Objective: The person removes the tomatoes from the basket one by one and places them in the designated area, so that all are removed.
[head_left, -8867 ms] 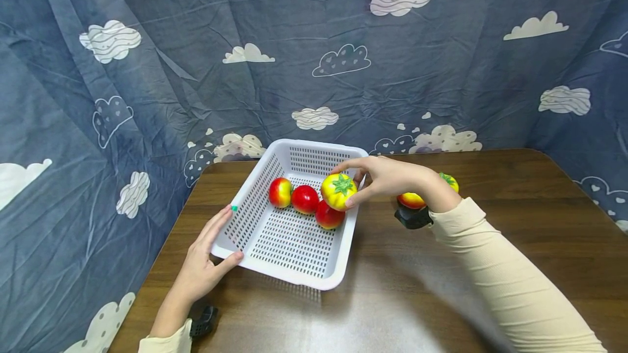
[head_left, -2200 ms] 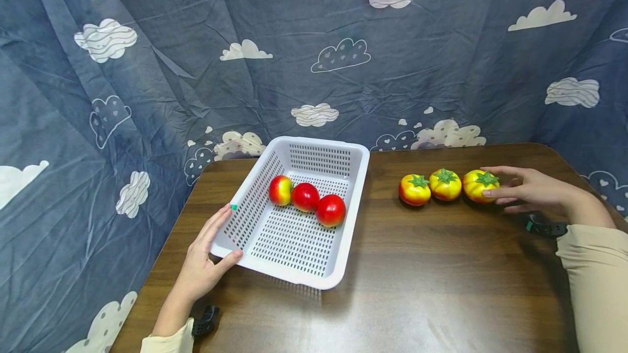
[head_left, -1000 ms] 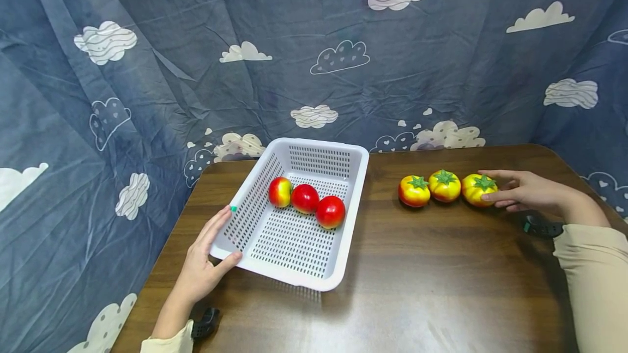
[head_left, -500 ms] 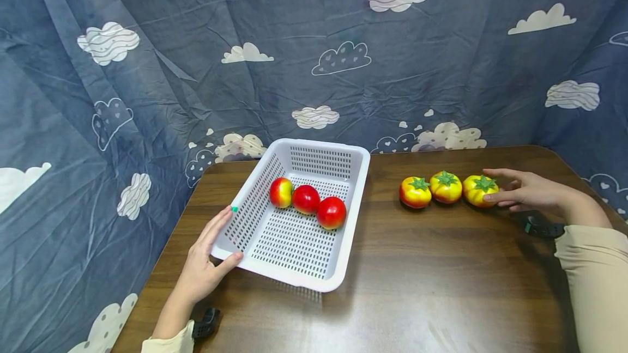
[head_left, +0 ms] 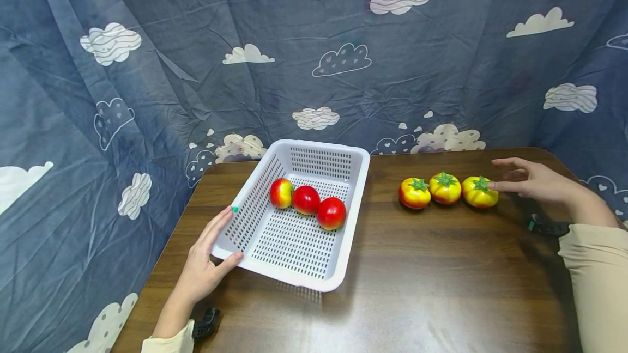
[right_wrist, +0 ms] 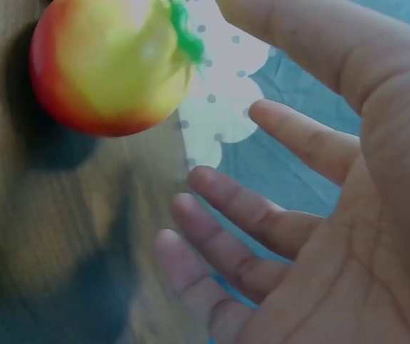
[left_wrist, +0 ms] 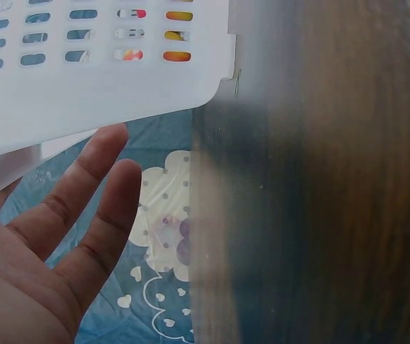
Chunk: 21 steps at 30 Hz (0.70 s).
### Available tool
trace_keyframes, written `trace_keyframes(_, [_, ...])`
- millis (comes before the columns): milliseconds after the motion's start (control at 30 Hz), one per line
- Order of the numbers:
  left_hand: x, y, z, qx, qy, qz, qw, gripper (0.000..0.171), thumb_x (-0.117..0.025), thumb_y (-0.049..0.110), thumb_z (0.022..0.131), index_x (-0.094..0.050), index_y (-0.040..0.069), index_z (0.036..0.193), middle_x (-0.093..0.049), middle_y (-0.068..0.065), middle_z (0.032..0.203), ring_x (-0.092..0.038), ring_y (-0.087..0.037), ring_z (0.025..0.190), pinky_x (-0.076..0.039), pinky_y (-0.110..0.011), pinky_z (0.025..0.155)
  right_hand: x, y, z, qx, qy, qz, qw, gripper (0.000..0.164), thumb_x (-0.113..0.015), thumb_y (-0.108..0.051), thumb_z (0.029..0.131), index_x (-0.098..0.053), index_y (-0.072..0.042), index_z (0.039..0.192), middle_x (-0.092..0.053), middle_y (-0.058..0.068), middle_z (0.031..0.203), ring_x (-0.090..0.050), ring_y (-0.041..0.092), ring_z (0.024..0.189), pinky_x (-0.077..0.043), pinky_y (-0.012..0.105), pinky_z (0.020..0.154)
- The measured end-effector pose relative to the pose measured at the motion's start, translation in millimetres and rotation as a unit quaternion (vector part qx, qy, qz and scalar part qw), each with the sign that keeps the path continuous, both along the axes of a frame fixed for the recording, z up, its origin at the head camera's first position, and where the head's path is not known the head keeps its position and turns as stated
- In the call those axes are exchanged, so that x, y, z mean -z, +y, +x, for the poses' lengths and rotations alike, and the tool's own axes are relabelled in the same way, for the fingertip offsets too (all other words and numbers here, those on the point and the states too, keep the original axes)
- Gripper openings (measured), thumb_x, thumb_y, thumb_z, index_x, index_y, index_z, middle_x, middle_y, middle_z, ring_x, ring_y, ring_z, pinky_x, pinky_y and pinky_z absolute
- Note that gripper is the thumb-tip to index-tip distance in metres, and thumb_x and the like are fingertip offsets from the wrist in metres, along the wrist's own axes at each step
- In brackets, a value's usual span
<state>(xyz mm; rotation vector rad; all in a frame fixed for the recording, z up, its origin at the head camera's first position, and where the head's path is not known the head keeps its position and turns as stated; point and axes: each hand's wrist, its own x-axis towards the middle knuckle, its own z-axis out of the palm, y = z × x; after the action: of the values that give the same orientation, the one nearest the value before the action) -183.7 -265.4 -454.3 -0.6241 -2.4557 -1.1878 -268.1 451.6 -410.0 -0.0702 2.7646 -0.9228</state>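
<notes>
Yellow, glossy, lobed fruit point(head_left: 481, 195) with a green star-shaped top sits at the far right of the dark brown, wood-grained desk point(head_left: 417, 277), ending a row of three. To its left are the yellow-and-red middle fruit point(head_left: 445, 189) and the redder leftmost fruit point(head_left: 414, 195), both green-topped as well. The right hand point(head_left: 539, 181) is spread wide just to its right, holding nothing (whether the thumb touches the fruit, I cannot tell). Farther left stands a white, rectangular, slotted plastic basket point(head_left: 294, 277), containing a red-and-yellow fruit point(head_left: 281, 193) and two round red fruits point(head_left: 331, 213) in a slanting line. The left hand point(head_left: 201, 268) rests at the basket's near left corner, thumb and fingers wide apart. Pale glare lies across the near part of the desk, whose far right corner is rounded. Creased blue fabric point(head_left: 275, 10) printed with white clouds hangs behind and along the left.
</notes>
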Motion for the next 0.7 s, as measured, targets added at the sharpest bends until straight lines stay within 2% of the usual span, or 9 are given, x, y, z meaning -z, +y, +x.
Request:
trace_keyframes(100, [-0.2, 0.0, -0.5, 0.002, 0.006, -0.001, 1.0000, 0.085, -0.085, 0.007, 0.083, -0.050, 0.010, 0.160, -0.046, -0.009, 0.169, -0.039, 0.010, 0.147, -0.032, -0.004, 0.111, -7.2, -2.9, -1.5, 0.008, 0.018, 0.027, 0.999, 0.086, -0.068, -0.046, 0.104, -0.028, 0.003, 0.162, -0.038, 0.047, 0.155, -0.042, 0.066, 0.137, -0.050, 0.072, 0.101])
trace_keyframes(200, [-0.8, 0.1, -1.1, 0.005, 0.010, 0.001, 0.9999, 0.085, -0.085, 0.008, 0.083, -0.050, 0.009, 0.160, -0.047, -0.010, 0.168, -0.039, 0.010, 0.148, -0.031, -0.005, 0.111, -13.6, -8.9, -2.5, 0.009, 0.026, 0.034, 0.999, 0.088, -0.069, -0.047, 0.103, -0.028, 0.002, 0.163, -0.039, 0.048, 0.153, -0.042, 0.067, 0.137, -0.042, 0.080, 0.105])
trace_keyframes(433, [-0.4, -0.1, -1.2, 0.005, 0.005, 0.003, 1.0000, 0.085, -0.085, 0.009, 0.084, -0.050, 0.011, 0.161, -0.046, -0.008, 0.169, -0.039, 0.010, 0.148, -0.032, -0.004, 0.111, -21.3, -28.8, -5.2, 0.005, 0.049, 0.024, 0.998, 0.084, -0.074, -0.042, 0.101, -0.034, 0.000, 0.162, -0.047, 0.046, 0.149, -0.049, 0.063, 0.134, -0.044, 0.076, 0.104])
trace_keyframes(700, [1.1, -0.7, -1.1, 0.008, 0.010, 0.004, 0.9999, 0.085, -0.086, 0.009, 0.083, -0.050, 0.012, 0.160, -0.046, -0.008, 0.169, -0.040, 0.009, 0.148, -0.032, -0.005, 0.111, -26.8, -57.7, -11.4, -0.017, 0.078, 0.042, 0.996, 0.075, -0.078, -0.039, 0.099, -0.043, -0.004, 0.157, -0.056, 0.041, 0.142, -0.059, 0.057, 0.125, -0.045, 0.075, 0.102])
